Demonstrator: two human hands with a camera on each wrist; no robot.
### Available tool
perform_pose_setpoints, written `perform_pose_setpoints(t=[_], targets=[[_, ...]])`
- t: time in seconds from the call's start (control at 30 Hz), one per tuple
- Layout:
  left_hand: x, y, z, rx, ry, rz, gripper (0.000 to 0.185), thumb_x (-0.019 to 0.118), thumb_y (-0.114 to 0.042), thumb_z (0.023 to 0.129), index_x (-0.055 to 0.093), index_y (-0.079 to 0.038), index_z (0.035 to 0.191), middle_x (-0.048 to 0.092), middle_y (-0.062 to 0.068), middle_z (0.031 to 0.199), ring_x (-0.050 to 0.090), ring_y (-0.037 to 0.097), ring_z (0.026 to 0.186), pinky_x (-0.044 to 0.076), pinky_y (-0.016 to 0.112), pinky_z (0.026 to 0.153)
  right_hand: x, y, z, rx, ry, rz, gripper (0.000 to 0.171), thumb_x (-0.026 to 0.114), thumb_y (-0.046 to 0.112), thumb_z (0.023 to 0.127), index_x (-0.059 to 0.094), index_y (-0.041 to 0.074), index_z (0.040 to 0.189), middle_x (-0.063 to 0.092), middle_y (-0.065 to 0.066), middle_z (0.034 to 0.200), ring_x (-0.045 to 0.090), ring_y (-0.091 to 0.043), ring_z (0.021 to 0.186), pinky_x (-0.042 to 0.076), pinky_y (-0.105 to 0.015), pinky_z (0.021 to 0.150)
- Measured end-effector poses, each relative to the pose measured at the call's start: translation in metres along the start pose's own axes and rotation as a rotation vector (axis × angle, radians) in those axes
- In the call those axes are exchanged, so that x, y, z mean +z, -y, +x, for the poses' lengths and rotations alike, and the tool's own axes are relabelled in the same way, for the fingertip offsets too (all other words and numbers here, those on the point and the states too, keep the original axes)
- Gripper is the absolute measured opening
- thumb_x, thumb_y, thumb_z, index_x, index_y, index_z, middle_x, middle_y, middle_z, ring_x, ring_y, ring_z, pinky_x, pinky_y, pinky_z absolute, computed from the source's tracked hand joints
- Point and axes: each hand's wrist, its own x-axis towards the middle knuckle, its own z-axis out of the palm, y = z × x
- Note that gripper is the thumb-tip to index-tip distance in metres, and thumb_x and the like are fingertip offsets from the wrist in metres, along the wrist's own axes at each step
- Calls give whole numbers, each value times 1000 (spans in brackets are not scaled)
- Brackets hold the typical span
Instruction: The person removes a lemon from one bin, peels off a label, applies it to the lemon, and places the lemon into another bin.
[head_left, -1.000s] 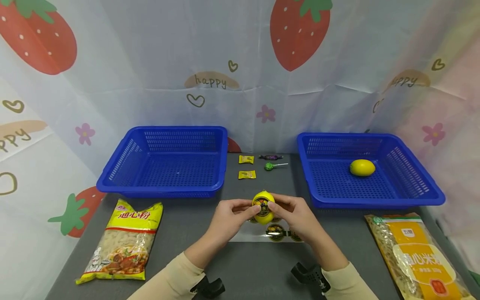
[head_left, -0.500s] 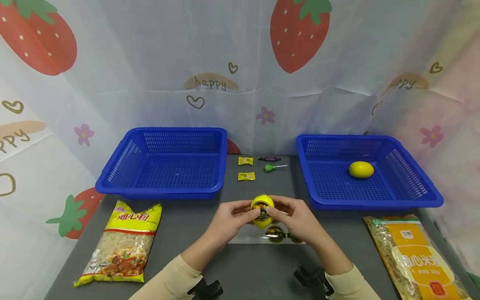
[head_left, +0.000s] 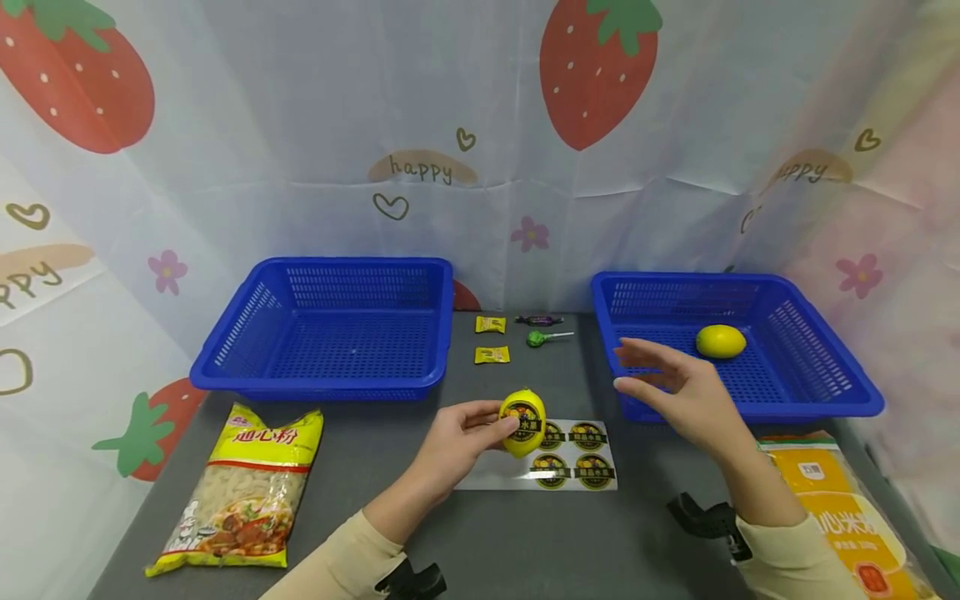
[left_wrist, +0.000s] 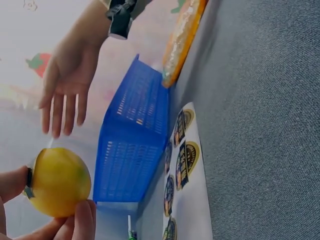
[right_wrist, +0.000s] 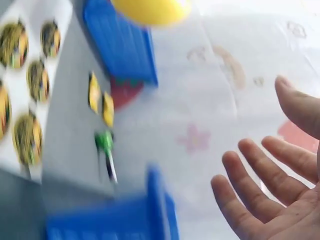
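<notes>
Your left hand (head_left: 457, 433) holds a yellow lemon (head_left: 523, 422) above the grey table (head_left: 495, 533), fingers and thumb curled round it, with 1 dark round sticker on the face turned toward you; the labelling of this lemon looks done. Your right hand (head_left: 678, 392) holds nothing and hovers with its fingers spread and relaxed, in front of the near rim of the right blue basket (head_left: 825, 400), apart from the fruit. Just below the lemon lies the sticker sheet (head_left: 570, 458) with 4 round stickers in view on it. 1 other lemon (head_left: 721, 341) sits inside the right basket; whether it carries a sticker cannot be told from here. The left blue basket (head_left: 225, 367) holds nothing visible. Judging by this, what is left is to set the labelled lemon down in 1 of the baskets.
</notes>
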Motion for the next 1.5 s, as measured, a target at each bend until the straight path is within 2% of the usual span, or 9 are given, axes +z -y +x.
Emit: perform_pose_setpoints(t=[0.17,0.5,0.67,0.73,0.83,0.93,1.2,1.4,1.5], targets=[[1,-2,-1,-15,-27,18,52,73,-35,94,63,-1,133,70,15,121,69,20,106,57,46,93,-44,-13,-1,31,-75,-132,58,76,24,92,55,18,146,65,-14,134,62,9,107,49,-7,85],[2,-2,1,-35,-35,28,55,74,-38,93,63,-3,134,69,13,124,67,22,113,57,43,95,-112,-44,-17,164,-144,-174,62,74,27,94,50,17,150,56,32,120,60,18,98,47,-3,78],[6,-4,2,-32,-36,42,56,74,-39,92,63,-4,134,68,13,125,65,23,115,55,45,96,-143,-72,-32,216,-188,-255,66,73,29,94,45,19,154,55,23,138,49,23,104,41,2,81],[7,-6,3,-31,-35,44,55,74,-38,93,62,-4,134,68,13,125,65,24,116,55,45,97,-155,-86,-40,248,-210,-280,68,71,30,96,41,18,156,48,11,152,52,8,121,41,-3,93],[9,-8,5,-32,-28,36,55,74,-37,93,62,-4,135,68,14,126,65,24,117,54,46,98,-167,-106,-52,337,-249,-278,74,67,33,98,29,18,160,29,-10,165,37,-36,147,36,-41,118],[12,-9,6,-29,-20,24,55,73,-37,93,62,-3,135,68,14,126,66,23,116,54,46,98,-177,-120,-61,430,-267,-282,82,62,35,100,14,14,163,6,-28,166,15,-70,138,19,-80,104],[18,-12,13,-42,10,-20,53,73,-34,94,62,-3,135,69,14,125,70,22,106,56,50,94,-186,-144,-70,502,-113,-375,103,63,44,99,-8,-1,158,-21,-31,159,-8,-68,139,10,-83,100],[33,-16,23,-75,36,-66,49,73,-32,94,63,-2,132,71,13,121,72,20,99,56,47,96,-184,-152,-68,553,13,-343,107,60,48,99,-18,2,155,-1,-48,153,19,-74,127,24,-84,95],[44,-19,31,-104,43,-106,48,74,-32,94,65,-1,130,73,12,118,73,20,96,55,46,96,-183,-153,-67,569,20,-330,107,59,50,99,-20,3,154,-2,-49,152,18,-75,127,24,-84,95]])
